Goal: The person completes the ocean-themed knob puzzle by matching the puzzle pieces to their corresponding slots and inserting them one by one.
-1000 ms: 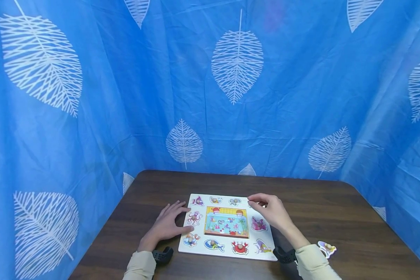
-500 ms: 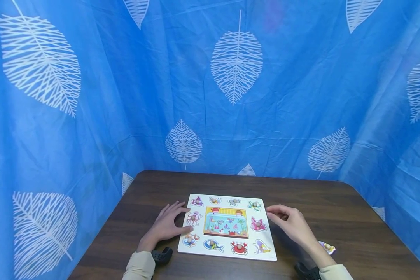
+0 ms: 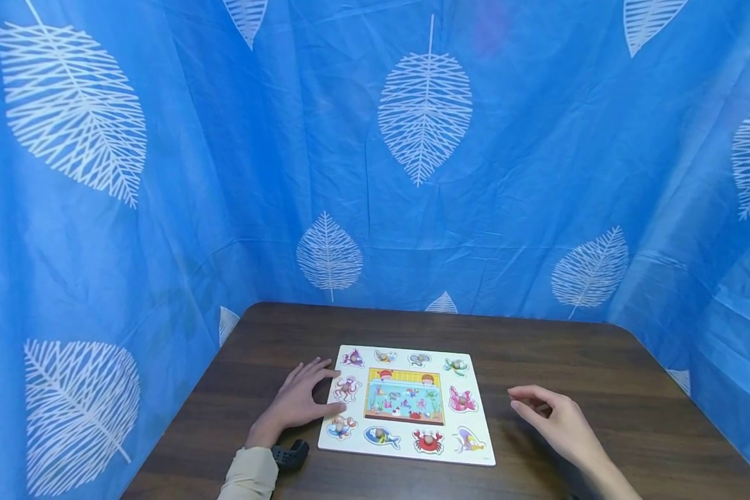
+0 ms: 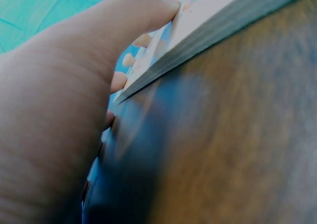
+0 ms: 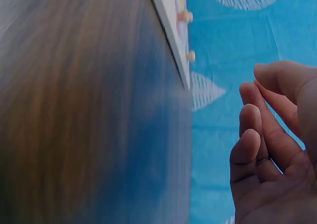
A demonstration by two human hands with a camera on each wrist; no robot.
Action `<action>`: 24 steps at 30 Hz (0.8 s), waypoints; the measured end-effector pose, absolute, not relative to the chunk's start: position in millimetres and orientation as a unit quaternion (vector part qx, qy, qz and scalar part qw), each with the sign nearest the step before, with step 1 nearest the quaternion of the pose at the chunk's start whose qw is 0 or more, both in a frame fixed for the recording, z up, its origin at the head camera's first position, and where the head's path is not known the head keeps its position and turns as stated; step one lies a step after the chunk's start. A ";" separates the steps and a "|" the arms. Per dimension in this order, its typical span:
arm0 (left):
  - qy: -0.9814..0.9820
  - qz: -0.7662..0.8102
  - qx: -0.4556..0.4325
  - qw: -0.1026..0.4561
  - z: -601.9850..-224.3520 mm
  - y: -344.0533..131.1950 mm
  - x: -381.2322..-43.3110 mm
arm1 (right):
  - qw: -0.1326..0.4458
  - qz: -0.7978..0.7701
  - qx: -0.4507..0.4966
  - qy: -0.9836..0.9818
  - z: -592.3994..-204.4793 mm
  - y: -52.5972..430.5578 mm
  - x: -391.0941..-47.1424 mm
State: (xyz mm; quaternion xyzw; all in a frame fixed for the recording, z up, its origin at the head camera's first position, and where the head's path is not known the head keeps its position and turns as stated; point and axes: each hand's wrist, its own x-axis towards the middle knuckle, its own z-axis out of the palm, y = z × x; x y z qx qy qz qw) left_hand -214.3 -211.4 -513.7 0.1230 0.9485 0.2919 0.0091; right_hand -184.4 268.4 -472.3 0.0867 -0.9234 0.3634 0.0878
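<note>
A white wooden peg puzzle board (image 3: 406, 451) lies on the table, with sea-animal shapes around a raised aquarium picture (image 3: 403, 396). Small wooden knobs stand on shapes such as the red crab (image 3: 428, 442), the blue-striped fish (image 3: 382, 437) and the pink starfish (image 3: 462, 400). My left hand (image 3: 296, 399) rests at the board's left edge, fingers spread; in the left wrist view its thumb (image 4: 148, 11) touches the board's top. Right of the board, above the table, my right hand (image 3: 556, 420) holds nothing, its fingers (image 5: 250, 117) loosely bent with thumb and index finger close together.
The dark wooden table (image 3: 325, 326) stretches out on every side of the board. A blue curtain (image 3: 506, 173) with white leaf prints hangs behind and along both sides. A black band (image 3: 290, 455) circles my left wrist.
My right hand has moved off the board's far right corner, rightward and nearer to me, uncovering the green turtle-like shape. A loose purple-and-yellow piece is now hidden behind my right arm. Left hand unmoved.
</note>
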 end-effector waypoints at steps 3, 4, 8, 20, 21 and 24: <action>0.948 0.292 0.123 0.010 -513.5 -211.2 -214.5 | 0.097 0.354 0.082 -0.927 -476.0 280.5 -178.7; 0.948 0.292 0.123 0.011 -513.6 -211.3 -214.5 | 0.101 0.350 0.080 -0.928 -477.6 284.5 -176.9; 0.948 0.292 0.123 0.010 -514.0 -211.6 -214.8 | 0.106 0.340 0.064 -0.932 -485.1 300.8 -171.9; 0.949 0.292 0.122 0.011 -514.2 -211.8 -215.5 | 0.095 0.268 0.048 -0.957 -492.9 346.6 -164.9; 0.949 0.291 0.122 0.011 -514.4 -211.7 -215.6 | 0.090 0.264 0.049 -0.959 -493.6 349.4 -164.7; 0.950 0.289 0.121 0.010 -515.3 -211.8 -215.8 | 0.070 0.265 0.046 -0.961 -495.9 355.5 -162.9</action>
